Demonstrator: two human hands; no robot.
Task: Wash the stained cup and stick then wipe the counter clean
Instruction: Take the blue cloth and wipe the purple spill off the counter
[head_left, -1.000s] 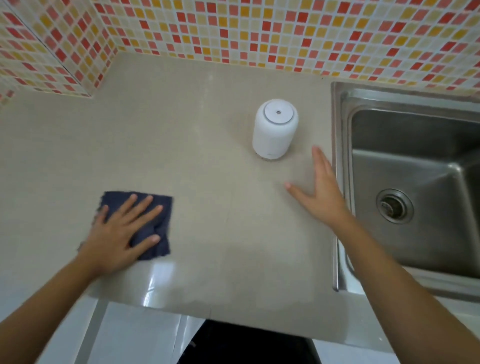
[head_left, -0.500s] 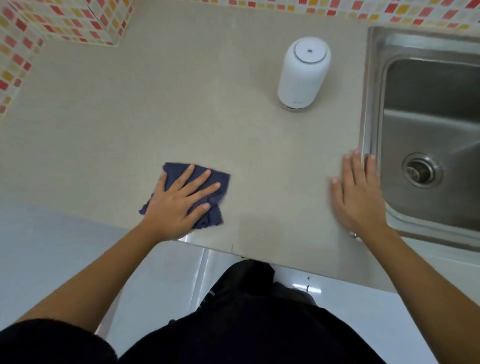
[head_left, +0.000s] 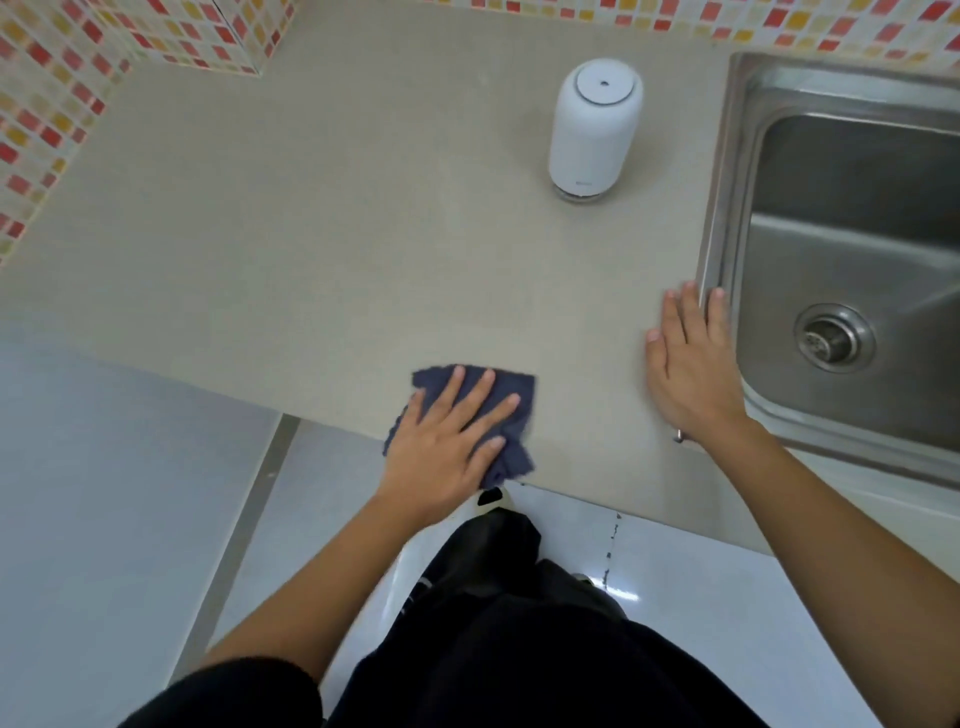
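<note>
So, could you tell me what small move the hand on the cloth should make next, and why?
Probably slide the cloth away from the near edge, toward the white canister. The left hand presses it flat at the counter's front edge, one corner already hanging over, and the broad area behind lies ahead of it. The right hand rests flat by the sink, bracing.

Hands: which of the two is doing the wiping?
The left hand. It lies flat on the dark blue cloth near the counter's front edge. The right hand rests bare beside the sink rim.
</note>
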